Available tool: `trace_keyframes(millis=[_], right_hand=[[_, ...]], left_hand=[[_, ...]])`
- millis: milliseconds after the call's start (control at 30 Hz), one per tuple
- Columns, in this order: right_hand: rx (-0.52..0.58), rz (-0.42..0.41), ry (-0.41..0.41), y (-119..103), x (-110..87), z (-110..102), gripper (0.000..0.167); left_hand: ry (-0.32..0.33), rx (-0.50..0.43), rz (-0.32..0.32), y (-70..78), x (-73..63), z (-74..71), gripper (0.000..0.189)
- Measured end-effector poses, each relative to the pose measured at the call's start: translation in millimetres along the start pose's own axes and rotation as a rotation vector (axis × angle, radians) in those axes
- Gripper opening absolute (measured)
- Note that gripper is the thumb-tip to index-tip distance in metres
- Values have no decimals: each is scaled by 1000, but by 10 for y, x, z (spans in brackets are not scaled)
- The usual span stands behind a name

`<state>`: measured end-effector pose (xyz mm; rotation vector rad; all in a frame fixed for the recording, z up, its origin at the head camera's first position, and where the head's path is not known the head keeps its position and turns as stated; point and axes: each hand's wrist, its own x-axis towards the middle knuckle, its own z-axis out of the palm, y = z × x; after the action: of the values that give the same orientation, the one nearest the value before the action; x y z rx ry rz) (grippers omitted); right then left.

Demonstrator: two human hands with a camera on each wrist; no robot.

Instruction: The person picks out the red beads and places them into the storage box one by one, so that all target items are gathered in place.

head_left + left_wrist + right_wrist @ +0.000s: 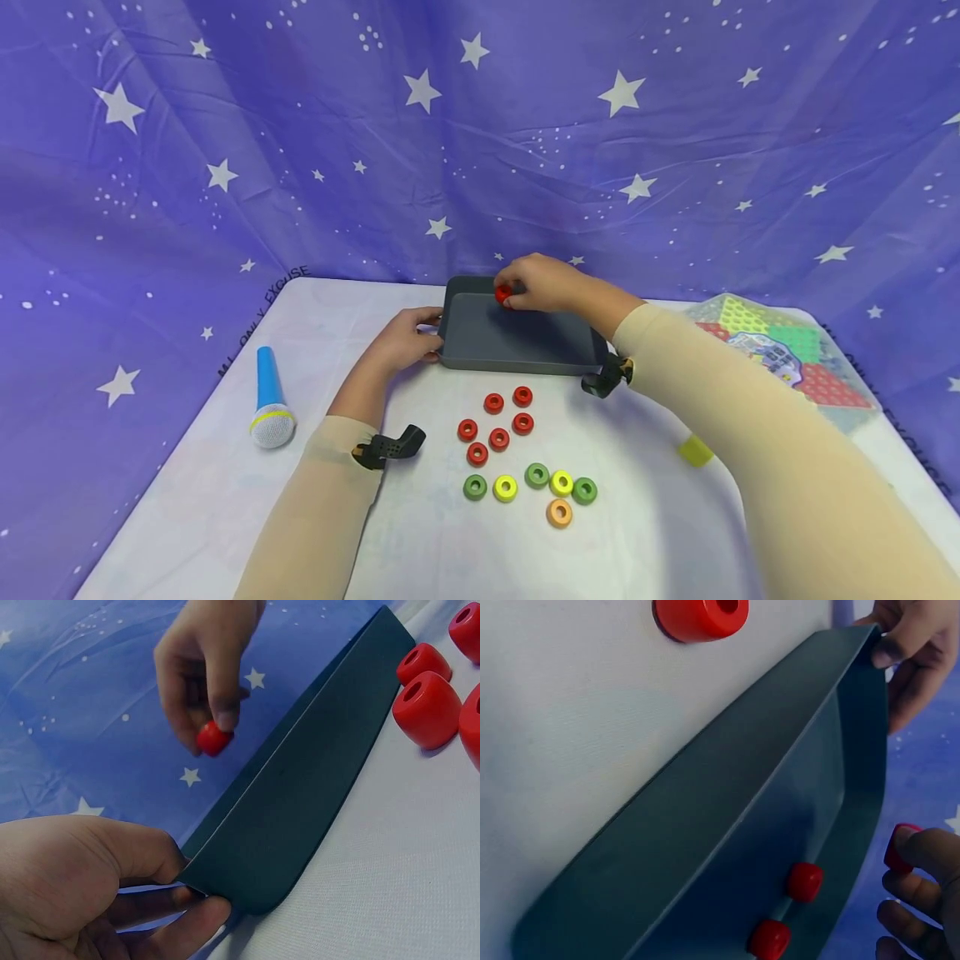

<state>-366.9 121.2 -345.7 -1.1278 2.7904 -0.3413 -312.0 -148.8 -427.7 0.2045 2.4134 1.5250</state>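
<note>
My right hand (546, 283) pinches a red bead (214, 739) between thumb and fingers, above the back part of a dark grey tray (517, 343). My left hand (408, 337) grips the tray's left end, its thumb over the rim in the right wrist view. Inside the tray, two red beads (805, 882) lie by the far wall; the right hand and arm hide them from the head view. Several more red beads (498, 439), barrel-shaped with a hole through the middle, stand on the white table in front of the tray.
Nearer the front are green beads (475, 487), yellow beads (506, 488) and an orange bead (559, 513). A blue toy microphone (270, 392) lies at left. At right are a yellow block (696, 451) and a clear bag of coloured pieces (798, 346). A starry purple cloth (480, 142) hangs behind.
</note>
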Motion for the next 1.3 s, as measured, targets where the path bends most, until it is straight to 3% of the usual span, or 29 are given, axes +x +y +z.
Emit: trace_keyframes(millis=[300, 567, 833, 933, 1067, 1300], right_hand=[[-6, 51, -9, 52, 186, 148, 32], [-105, 100, 2, 113, 359, 272, 27], [-174, 157, -79, 75, 514, 330, 28], [-204, 152, -93, 74, 549, 388, 20], [-241, 130, -64, 69, 563, 450, 9], [-253, 124, -15, 29, 523, 440, 10]], left_hand=[[-8, 1, -3, 18, -5, -3, 66], [-4, 14, -12, 39, -4, 1, 66], [-9, 24, -17, 57, -35, 10, 66], [-10, 23, -15, 53, -34, 8, 66], [-8, 25, -16, 37, -14, 3, 65], [-9, 15, -15, 36, -19, -5, 65]])
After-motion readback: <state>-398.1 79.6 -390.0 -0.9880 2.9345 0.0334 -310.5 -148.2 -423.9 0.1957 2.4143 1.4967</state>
